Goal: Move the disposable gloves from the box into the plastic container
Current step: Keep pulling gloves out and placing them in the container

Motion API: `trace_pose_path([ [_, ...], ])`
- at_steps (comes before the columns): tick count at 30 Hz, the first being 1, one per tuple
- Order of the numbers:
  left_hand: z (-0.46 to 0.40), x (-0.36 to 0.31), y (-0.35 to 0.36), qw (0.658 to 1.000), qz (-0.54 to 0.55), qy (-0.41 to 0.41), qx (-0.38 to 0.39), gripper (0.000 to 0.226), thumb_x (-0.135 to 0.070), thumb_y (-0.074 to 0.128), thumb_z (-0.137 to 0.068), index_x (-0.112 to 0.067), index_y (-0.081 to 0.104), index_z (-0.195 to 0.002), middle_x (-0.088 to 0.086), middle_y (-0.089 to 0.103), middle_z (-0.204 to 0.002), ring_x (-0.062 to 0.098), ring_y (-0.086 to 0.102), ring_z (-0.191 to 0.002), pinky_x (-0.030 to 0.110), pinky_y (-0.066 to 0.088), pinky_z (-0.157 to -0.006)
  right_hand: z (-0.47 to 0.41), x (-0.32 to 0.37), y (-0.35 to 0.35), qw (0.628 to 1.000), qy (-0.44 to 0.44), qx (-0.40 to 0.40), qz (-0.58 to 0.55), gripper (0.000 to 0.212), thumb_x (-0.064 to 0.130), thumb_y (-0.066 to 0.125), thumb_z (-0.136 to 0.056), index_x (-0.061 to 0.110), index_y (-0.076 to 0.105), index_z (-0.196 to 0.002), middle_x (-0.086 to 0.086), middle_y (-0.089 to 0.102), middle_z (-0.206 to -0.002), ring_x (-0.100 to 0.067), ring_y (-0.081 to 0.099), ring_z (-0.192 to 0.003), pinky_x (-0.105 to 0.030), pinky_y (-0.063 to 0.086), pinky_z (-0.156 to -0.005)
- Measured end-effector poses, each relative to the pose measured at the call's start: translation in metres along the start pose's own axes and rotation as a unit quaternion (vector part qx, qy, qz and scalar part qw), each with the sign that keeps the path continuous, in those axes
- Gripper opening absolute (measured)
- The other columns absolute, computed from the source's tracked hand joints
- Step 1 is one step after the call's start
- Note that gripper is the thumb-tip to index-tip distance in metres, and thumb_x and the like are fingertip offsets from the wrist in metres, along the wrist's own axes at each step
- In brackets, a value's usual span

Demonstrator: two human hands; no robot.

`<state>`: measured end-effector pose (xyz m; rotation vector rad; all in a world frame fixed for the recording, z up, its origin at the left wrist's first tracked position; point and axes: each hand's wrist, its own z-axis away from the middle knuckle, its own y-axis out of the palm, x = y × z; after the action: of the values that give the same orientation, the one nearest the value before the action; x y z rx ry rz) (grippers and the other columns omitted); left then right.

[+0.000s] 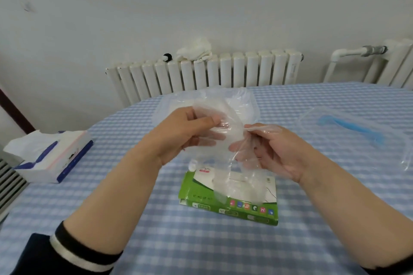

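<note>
Glove: thin clear plastic disposable glove (pixel 220 140) was held above the green-and-white cardboard box (pixel 230 203), its lower end draping onto the box.
Left hand (pixel 178 134): thumb and fingers pinched the glove's upper edge.
Right hand (pixel 274 152): pinched a fold of the glove.
Container: clear plastic container (pixel 210 102) lay beyond the hands.
Handling: probably weightless, limp, clingy; best pinched at the cuff.

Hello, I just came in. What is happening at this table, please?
A person holds a thin clear disposable glove in the air with both hands: the left hand and the right hand each pinch it. Below lies the green glove box on the checked tablecloth. The clear plastic container stands behind the hands. The glove is not yet inside it.
</note>
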<state>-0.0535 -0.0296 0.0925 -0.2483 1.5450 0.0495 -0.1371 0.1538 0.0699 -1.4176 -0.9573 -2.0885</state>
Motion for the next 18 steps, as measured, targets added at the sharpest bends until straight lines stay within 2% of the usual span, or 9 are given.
trace_pose_path([
  [4,-0.003,-0.019,-0.012,0.998,0.033,-0.010,0.061,0.043,-0.016,0.072,-0.081,-0.010,0.060,-0.122,0.010,0.072,-0.112,0.027,0.072,-0.095,0.032,0.060,-0.079,0.001,0.005,-0.004,0.998,-0.041,-0.029,0.036,0.024,0.019,0.046,-0.099,0.010,0.053,-0.078,-0.018,0.074,-0.078,-0.017,0.066,-0.048,-0.032,0.057,-0.056],
  [7,-0.010,-0.023,-0.008,0.999,0.039,-0.014,0.020,0.034,-0.004,0.060,-0.089,-0.013,0.058,-0.121,0.006,0.074,-0.106,0.027,0.073,-0.089,0.029,0.061,-0.069,0.002,0.007,-0.008,0.997,-0.055,-0.034,0.042,0.027,0.019,0.048,-0.099,0.011,0.055,-0.074,-0.019,0.074,-0.082,-0.020,0.069,-0.055,-0.032,0.058,-0.055],
  [9,-0.016,-0.024,-0.003,1.000,-0.003,-0.010,-0.002,0.029,0.001,0.056,-0.092,-0.014,0.061,-0.116,0.004,0.075,-0.101,0.024,0.074,-0.087,0.027,0.061,-0.068,0.002,0.007,-0.009,0.997,-0.055,-0.030,0.036,0.027,0.020,0.049,-0.099,0.011,0.056,-0.074,-0.021,0.073,-0.086,-0.025,0.071,-0.062,-0.032,0.057,-0.056],
  [12,-0.024,-0.023,0.003,0.991,-0.132,0.003,0.005,0.019,-0.003,0.065,-0.089,-0.013,0.069,-0.103,0.003,0.076,-0.090,0.018,0.074,-0.083,0.028,0.061,-0.073,0.003,0.008,-0.010,0.997,-0.058,-0.032,0.027,0.028,0.018,0.048,-0.099,0.010,0.057,-0.074,-0.022,0.073,-0.087,-0.026,0.071,-0.063,-0.033,0.058,-0.056],
  [14,-0.028,-0.026,0.007,0.987,-0.159,0.013,0.000,0.008,-0.009,0.068,-0.088,-0.014,0.072,-0.092,0.000,0.075,-0.081,0.014,0.073,-0.077,0.027,0.060,-0.071,0.002,0.009,-0.011,0.998,-0.054,-0.035,0.021,0.029,0.018,0.049,-0.099,0.010,0.056,-0.072,-0.023,0.073,-0.087,-0.026,0.071,-0.062,-0.033,0.058,-0.056],
  [16,-0.033,-0.034,0.009,0.982,-0.186,0.035,-0.002,0.005,-0.020,0.069,-0.088,-0.018,0.072,-0.091,-0.005,0.075,-0.081,0.010,0.071,-0.077,0.023,0.057,-0.070,0.001,0.009,-0.013,0.998,-0.044,-0.031,0.018,0.029,0.019,0.050,-0.098,0.011,0.054,-0.071,-0.022,0.073,-0.086,-0.026,0.070,-0.061,-0.032,0.057,-0.056],
  [18,-0.040,-0.043,0.009,0.963,-0.259,0.063,0.023,0.009,-0.029,0.070,-0.088,-0.024,0.071,-0.095,-0.008,0.075,-0.088,0.005,0.070,-0.083,0.018,0.055,-0.073,0.000,0.008,-0.014,0.999,-0.032,-0.029,0.009,0.028,0.019,0.049,-0.097,0.012,0.053,-0.071,-0.021,0.073,-0.084,-0.024,0.068,-0.059,-0.032,0.054,-0.058],
])
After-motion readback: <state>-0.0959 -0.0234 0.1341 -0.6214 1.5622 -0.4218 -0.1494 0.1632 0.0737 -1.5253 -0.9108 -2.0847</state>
